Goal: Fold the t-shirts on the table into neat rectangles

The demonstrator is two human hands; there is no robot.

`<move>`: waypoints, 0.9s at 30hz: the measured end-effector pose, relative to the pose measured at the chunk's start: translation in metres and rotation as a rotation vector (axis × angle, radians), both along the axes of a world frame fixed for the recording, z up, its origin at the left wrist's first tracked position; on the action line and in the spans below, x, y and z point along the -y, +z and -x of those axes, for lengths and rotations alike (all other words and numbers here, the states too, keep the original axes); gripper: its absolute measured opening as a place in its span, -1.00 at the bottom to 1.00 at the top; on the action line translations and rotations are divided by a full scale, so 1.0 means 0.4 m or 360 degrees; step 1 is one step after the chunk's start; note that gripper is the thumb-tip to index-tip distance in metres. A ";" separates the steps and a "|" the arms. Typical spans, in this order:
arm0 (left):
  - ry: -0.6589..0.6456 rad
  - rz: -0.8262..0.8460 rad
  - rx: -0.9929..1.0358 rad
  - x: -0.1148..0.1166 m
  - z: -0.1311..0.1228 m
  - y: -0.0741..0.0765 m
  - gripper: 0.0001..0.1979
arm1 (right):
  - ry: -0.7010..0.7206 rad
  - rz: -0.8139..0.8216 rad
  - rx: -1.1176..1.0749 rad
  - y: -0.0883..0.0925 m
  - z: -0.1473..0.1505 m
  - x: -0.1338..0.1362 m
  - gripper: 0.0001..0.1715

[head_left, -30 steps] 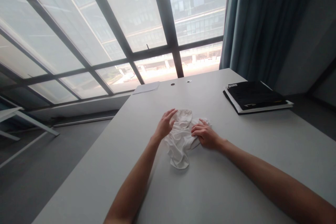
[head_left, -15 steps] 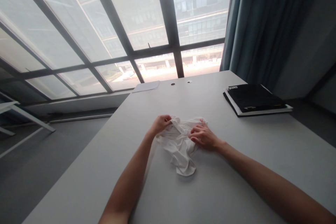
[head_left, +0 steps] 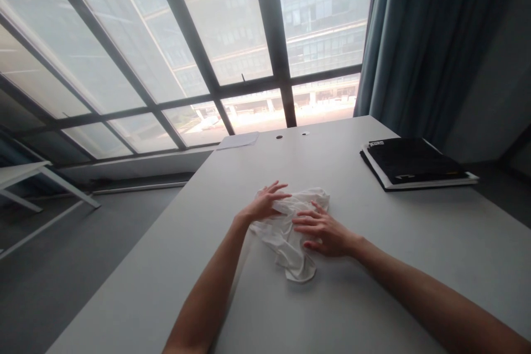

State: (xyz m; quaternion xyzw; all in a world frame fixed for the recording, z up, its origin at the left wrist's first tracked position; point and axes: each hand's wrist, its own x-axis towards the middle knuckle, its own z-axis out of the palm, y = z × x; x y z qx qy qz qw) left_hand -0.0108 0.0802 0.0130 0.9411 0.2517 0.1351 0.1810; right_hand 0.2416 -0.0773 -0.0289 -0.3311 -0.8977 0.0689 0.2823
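Observation:
A crumpled piece of white cloth lies on the white table in front of me; its exact kind I cannot make out. One narrow end of it points toward me. Over its left part is my left hand, open, fingers stretched out to the right. On the right side of the cloth my right hand is open too, its fingers spread across the fabric. Parts of the cloth are hidden under both hands.
Toward the right edge of the table lies a black folded item on a white and black stack. White paper rests at the far left corner. Beyond stand windows and a blue curtain. Another white table is at the left.
My left hand has let go of the cloth's upper left edge, and its fingers have straightened. My right hand's fingers have spread and moved slightly toward me. The view has shifted a little.

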 end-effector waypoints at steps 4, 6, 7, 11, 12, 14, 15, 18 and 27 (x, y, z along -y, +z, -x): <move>0.0134 -0.0026 -0.0019 0.000 -0.029 -0.021 -0.69 | -0.0035 0.0012 0.0007 -0.012 0.009 -0.005 -0.78; 0.0375 -0.0067 0.0043 -0.008 -0.027 -0.023 -0.59 | -0.0140 -0.0026 0.0015 -0.010 0.003 -0.010 -0.73; 0.0497 -0.0051 0.0094 -0.013 -0.024 -0.022 -0.56 | -0.0203 -0.0045 0.0027 -0.008 -0.002 -0.013 -0.70; 0.0918 0.0111 0.0332 -0.031 -0.004 -0.020 -0.58 | -0.0496 -0.0067 0.0130 -0.001 -0.034 -0.026 -0.59; 0.0996 0.0119 0.0371 -0.037 0.001 -0.020 -0.59 | -0.0578 -0.0057 0.0141 -0.001 -0.044 -0.029 -0.56; 0.1116 0.0106 0.0417 -0.052 0.016 -0.023 -0.61 | -0.0723 -0.0033 0.0143 -0.003 -0.061 -0.035 -0.53; 0.1175 0.0103 0.0435 -0.060 0.025 -0.026 -0.61 | -0.0784 -0.0022 0.0139 -0.004 -0.068 -0.037 -0.51; 0.1351 0.0099 0.0468 -0.088 0.059 -0.038 -0.63 | -0.0920 -0.0022 0.0129 -0.006 -0.076 -0.039 -0.45; 0.1305 0.0146 0.0392 -0.112 0.129 -0.017 -0.71 | -0.1067 -0.0154 -0.0006 -0.007 -0.084 -0.041 -0.54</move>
